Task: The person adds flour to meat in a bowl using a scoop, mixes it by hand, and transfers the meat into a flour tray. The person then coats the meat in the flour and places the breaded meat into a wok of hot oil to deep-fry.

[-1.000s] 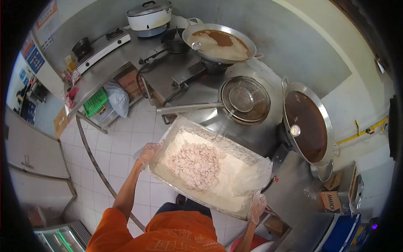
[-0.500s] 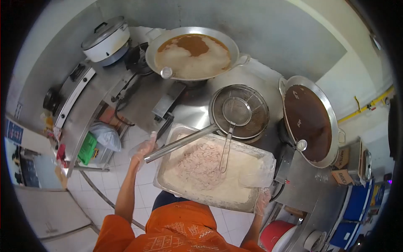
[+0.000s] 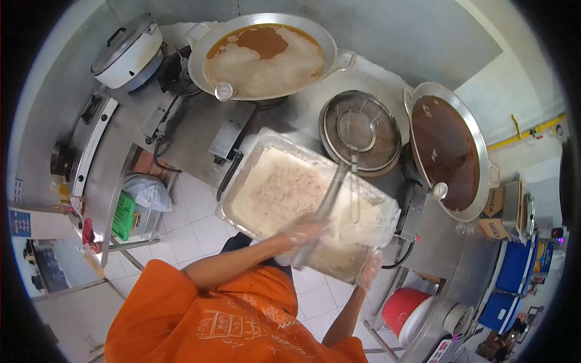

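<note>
A metal tray (image 3: pixel 233 212) of white powder, with pale strips (image 3: pixel 284 187) dusted in it, is tilted in front of my body. My right hand (image 3: pixel 369 268), in a clear glove, grips its lower right corner. My left hand (image 3: pixel 308 230), also gloved and motion-blurred, is closed round the long handle (image 3: pixel 334 192) of a large strainer, above the tray. The strainer's round mesh (image 3: pixel 378 130) rests on the steel counter, with a smaller wire strainer (image 3: pixel 357 128) on it. A translucent plastic container (image 3: pixel 376 225) lies at the tray's right end.
Two wide pans of liquid stand beyond, one at the back (image 3: pixel 212 45) and one at the right (image 3: pixel 478 148), each with a dial thermometer. A white cooker (image 3: pixel 130 60) and a gas stove (image 3: pixel 91 136) are at the left. Boxes (image 3: pixel 496 212) and a red tub (image 3: pixel 400 308) are at the right.
My left hand has moved right, from beside the tray's left end to the strainer handle. The handle has swung from pointing left to pointing down towards me. The tray has tilted clockwise.
</note>
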Demonstrator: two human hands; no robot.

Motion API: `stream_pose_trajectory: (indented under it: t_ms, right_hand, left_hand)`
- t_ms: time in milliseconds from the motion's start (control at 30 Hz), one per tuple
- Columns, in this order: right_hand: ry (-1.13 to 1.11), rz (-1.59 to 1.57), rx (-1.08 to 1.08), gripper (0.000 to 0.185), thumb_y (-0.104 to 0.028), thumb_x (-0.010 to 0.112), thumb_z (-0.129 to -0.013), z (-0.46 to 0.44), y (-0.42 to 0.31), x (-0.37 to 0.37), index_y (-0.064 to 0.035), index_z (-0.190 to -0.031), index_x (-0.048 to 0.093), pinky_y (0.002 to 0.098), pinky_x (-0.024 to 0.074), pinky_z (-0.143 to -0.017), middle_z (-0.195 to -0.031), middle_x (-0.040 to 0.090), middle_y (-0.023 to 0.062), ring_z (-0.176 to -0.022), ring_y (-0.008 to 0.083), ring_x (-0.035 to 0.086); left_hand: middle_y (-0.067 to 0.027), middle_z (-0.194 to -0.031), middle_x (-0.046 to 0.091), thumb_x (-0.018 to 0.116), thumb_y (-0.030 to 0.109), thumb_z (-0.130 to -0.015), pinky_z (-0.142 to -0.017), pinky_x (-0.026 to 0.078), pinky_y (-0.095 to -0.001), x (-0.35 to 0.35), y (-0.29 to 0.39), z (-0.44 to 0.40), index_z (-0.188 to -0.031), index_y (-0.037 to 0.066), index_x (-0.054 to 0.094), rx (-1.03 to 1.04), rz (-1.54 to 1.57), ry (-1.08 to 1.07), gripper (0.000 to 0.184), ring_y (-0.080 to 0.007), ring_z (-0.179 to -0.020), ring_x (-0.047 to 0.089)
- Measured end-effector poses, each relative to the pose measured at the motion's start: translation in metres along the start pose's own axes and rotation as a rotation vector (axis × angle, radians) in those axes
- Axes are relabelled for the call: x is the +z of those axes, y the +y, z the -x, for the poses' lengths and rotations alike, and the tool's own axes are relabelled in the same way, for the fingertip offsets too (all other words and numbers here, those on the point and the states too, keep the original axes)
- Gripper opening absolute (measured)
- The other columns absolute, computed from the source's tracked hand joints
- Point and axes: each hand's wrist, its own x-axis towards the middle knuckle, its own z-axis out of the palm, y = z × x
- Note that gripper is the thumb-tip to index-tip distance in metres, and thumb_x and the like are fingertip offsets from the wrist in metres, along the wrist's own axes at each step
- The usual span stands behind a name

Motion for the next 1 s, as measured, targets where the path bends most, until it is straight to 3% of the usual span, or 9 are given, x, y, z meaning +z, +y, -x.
stream_pose_trajectory:
  t_ms: [67, 267, 367, 467, 567, 633, 733, 833, 1000]
  right_hand:
    - [0.011, 0.339, -0.217, 0.029, -0.021, 0.062, -0.093, -0.01, -0.014, 0.01, -0.0005, -0.114, 0.062, 0.0406, 0.0425, -0.099, -0.11, 0.063, 0.0143, -0.108, 0.0272, 0.056]
    - [-0.089, 0.492, 0.025, 0.031, -0.025, 0.064, -0.09, -0.056, -0.029, 0.014, -0.0012, -0.111, 0.063, 0.0433, 0.0482, -0.091, -0.112, 0.063, 0.0198, -0.102, 0.0356, 0.06]
    - [0.182, 0.866, -0.472, 0.027, -0.02, 0.065, -0.09, -0.012, -0.132, 0.003, -0.0007, -0.109, 0.062, 0.0451, 0.0476, -0.081, -0.105, 0.062, 0.0196, -0.091, 0.0358, 0.059]
    - [0.218, 0.547, -0.437, 0.024, -0.017, 0.069, -0.084, 0.04, -0.215, 0.03, -0.0016, -0.102, 0.061, 0.0469, 0.0483, -0.079, -0.091, 0.062, 0.0181, -0.085, 0.0363, 0.059]
    - [0.108, 0.555, -0.588, 0.026, -0.02, 0.07, -0.083, 0.101, -0.219, 0.102, -0.0012, -0.098, 0.061, 0.0472, 0.0489, -0.076, -0.088, 0.062, 0.0172, -0.085, 0.036, 0.06]
    - [-0.161, 0.611, -0.522, 0.024, -0.022, 0.068, -0.084, 0.11, -0.262, 0.137, -0.0036, -0.098, 0.062, 0.0463, 0.0489, -0.078, -0.089, 0.062, 0.0161, -0.087, 0.0362, 0.059]
    - [-0.082, 0.644, -0.342, 0.022, -0.021, 0.066, -0.082, 0.122, -0.24, 0.154, -0.0078, -0.1, 0.064, 0.0444, 0.049, -0.081, -0.096, 0.063, 0.0141, -0.09, 0.0353, 0.06]
    - [-0.14, 0.867, -0.391, 0.026, -0.022, 0.066, -0.08, 0.12, -0.228, 0.158, -0.0095, -0.103, 0.063, 0.045, 0.0492, -0.081, -0.1, 0.063, 0.0124, -0.093, 0.0332, 0.06]
    - [-0.001, 0.727, -0.412, 0.027, -0.026, 0.064, -0.083, 0.109, -0.201, 0.167, -0.0052, -0.101, 0.063, 0.0419, 0.0508, -0.082, -0.096, 0.066, 0.0108, -0.09, 0.0301, 0.064]
  left_hand:
    - [-0.0169, -0.109, 0.062, 0.045, 0.057, -0.095, -0.084, 0.052, -0.0452, 0.028, -0.02, -0.041, -0.127, 0.005, 0.055, -0.016, 0.081, -0.009, 0.062, -0.0287, -0.094, 0.062]
    - [-0.0221, -0.138, 0.044, 0.044, 0.048, -0.099, -0.107, 0.037, -0.0449, 0.021, 0.042, -0.013, -0.151, 0.011, 0.029, 0.104, -0.065, -0.21, 0.065, -0.0313, -0.128, 0.043]
    - [-0.0243, -0.146, 0.035, 0.051, 0.045, -0.094, -0.107, 0.038, -0.0458, -0.05, -0.023, -0.041, -0.15, 0.008, 0.029, 0.351, -0.605, -0.075, 0.071, -0.0335, -0.127, 0.047]
    - [-0.0295, -0.152, 0.025, 0.06, 0.038, -0.084, -0.109, 0.034, -0.0481, -0.134, -0.041, -0.008, -0.151, 0.002, 0.022, 0.321, -1.345, 0.357, 0.085, -0.0405, -0.137, 0.035]
    - [-0.0285, -0.154, 0.022, 0.06, 0.031, -0.081, -0.113, 0.027, -0.0491, -0.17, -0.046, 0.012, -0.151, 0.002, 0.021, 0.155, -1.401, 0.193, 0.085, -0.0464, -0.143, 0.019]
    - [-0.0292, -0.152, 0.026, 0.06, 0.03, -0.08, -0.112, 0.029, -0.0497, -0.174, -0.06, -0.006, -0.15, 0.0, 0.022, 0.217, -1.503, 0.236, 0.084, -0.0485, -0.14, 0.024]
    - [-0.0293, -0.147, 0.034, 0.059, 0.027, -0.079, -0.109, 0.033, -0.0479, -0.19, -0.102, -0.055, -0.148, -0.003, 0.026, 0.35, -1.507, 0.326, 0.082, -0.0462, -0.136, 0.032]
    - [-0.0274, -0.137, 0.046, 0.056, 0.016, -0.08, -0.107, 0.036, -0.0464, -0.201, -0.097, -0.075, -0.14, -0.004, 0.037, 0.324, -1.255, 0.32, 0.066, -0.0409, -0.128, 0.044]
    - [-0.0258, -0.137, 0.047, 0.052, 0.011, -0.083, -0.095, 0.046, -0.043, -0.2, -0.066, -0.064, -0.129, 0.0, 0.053, 0.524, -1.493, 0.276, 0.048, -0.0367, -0.119, 0.054]
